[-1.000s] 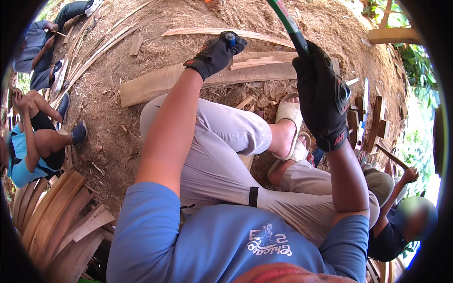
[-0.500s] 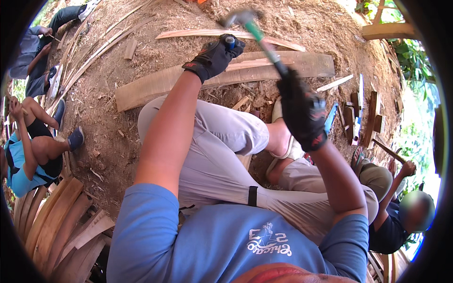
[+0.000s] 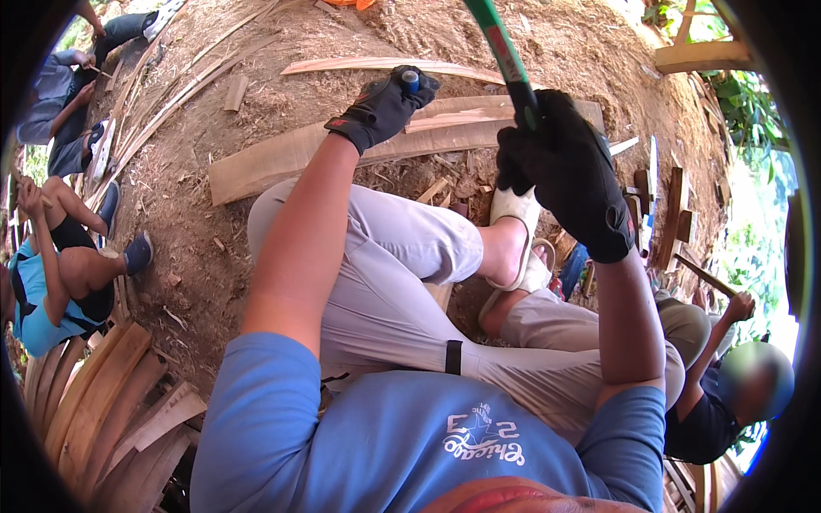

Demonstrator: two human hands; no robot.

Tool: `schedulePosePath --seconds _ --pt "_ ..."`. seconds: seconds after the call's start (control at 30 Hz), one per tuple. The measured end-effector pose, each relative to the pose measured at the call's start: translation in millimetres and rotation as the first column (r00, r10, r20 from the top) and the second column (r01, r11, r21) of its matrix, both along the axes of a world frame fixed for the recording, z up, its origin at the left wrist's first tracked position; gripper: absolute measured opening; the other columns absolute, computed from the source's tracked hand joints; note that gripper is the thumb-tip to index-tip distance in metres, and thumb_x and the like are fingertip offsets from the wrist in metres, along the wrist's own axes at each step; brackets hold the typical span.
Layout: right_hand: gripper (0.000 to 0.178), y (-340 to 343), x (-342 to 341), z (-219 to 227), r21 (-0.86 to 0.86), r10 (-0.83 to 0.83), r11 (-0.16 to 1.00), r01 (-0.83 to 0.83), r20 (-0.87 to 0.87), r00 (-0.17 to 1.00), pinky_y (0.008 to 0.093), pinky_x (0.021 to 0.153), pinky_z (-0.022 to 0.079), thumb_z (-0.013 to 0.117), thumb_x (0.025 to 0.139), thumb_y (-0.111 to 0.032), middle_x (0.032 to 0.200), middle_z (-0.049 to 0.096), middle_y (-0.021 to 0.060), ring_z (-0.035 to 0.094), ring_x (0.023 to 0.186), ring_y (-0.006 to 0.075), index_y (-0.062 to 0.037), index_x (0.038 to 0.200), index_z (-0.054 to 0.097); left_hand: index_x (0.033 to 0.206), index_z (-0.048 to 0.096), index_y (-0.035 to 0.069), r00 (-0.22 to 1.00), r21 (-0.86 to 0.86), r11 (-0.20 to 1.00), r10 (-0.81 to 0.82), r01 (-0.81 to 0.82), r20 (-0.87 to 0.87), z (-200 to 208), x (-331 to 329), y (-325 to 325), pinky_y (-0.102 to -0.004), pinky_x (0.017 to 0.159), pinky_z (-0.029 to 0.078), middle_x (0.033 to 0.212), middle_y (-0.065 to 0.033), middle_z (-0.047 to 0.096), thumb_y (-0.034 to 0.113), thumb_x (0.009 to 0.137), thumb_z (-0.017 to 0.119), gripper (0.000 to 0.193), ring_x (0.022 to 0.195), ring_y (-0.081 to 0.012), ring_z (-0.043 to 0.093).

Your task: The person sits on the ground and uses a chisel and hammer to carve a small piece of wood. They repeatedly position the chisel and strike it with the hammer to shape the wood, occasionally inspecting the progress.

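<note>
In a black glove, my left hand [image 3: 385,107] is closed round an upright tool with a blue handle [image 3: 410,81]. Only the round top of that handle shows; its lower end is hidden behind my hand. Beneath it lies a broad, curved wooden plank [image 3: 282,168], with a paler, freshly cut patch near the middle. My right hand [image 3: 569,167], also gloved in black, grips a hammer [image 3: 503,51] by its green and black handle. The hammer is raised, and its head is beyond the upper edge of the view.
A long thin strip of wood [image 3: 385,64] lies past the plank. Curved boards [image 3: 103,402] are stacked at lower left. Wood blocks [image 3: 676,214] lie at right. Co-workers sit on the left [image 3: 60,282] and at right [image 3: 710,393], the latter holding a stick-like handle. Shavings cover the dirt ground.
The hammer has swung up, so its head has left the view. My right hand has turned and risen slightly, while my left hand stays nearly in place with its tool.
</note>
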State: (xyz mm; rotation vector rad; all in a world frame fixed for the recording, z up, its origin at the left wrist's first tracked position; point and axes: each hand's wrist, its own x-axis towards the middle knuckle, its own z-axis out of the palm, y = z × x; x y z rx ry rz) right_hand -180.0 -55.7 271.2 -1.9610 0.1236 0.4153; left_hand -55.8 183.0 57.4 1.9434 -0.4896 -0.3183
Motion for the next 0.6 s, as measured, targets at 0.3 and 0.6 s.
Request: schedulePosePath --seconds 0.3,0.6 --pt "0.023 6.4 -2.1 -15.7 -0.482 0.207 0.849 0.214 0.678 0.706 0.0453 0.07 0.056 0.066 0.102 -0.015 0.101 0.071 0.0176 0.072 0.083 0.0364 -0.0059 0.124 0.063 0.1 0.051 0.005 1.0 0.03 1.0 0.007 -0.007 -0.003 2.7 -1.2 1.7 -0.0247 0.099 0.051 0.114 -0.0063 0.065 -0.004 0.106 0.047 0.012 0.109 -0.0148 0.062" --pt "0.021 3.8 -9.8 -18.3 -0.686 0.256 0.721 0.098 0.396 0.882 0.0454 0.057 0.052 0.064 0.105 -0.021 0.078 0.07 0.0186 0.069 0.064 0.0345 -0.0056 0.119 0.067 0.094 0.053 0.004 0.998 0.043 0.998 0.046 -0.045 -0.041 6.9 6.0 3.0 -0.0312 0.096 0.053 0.129 -0.0131 0.071 0.01 0.11 0.049 0.018 0.109 -0.0164 0.065"
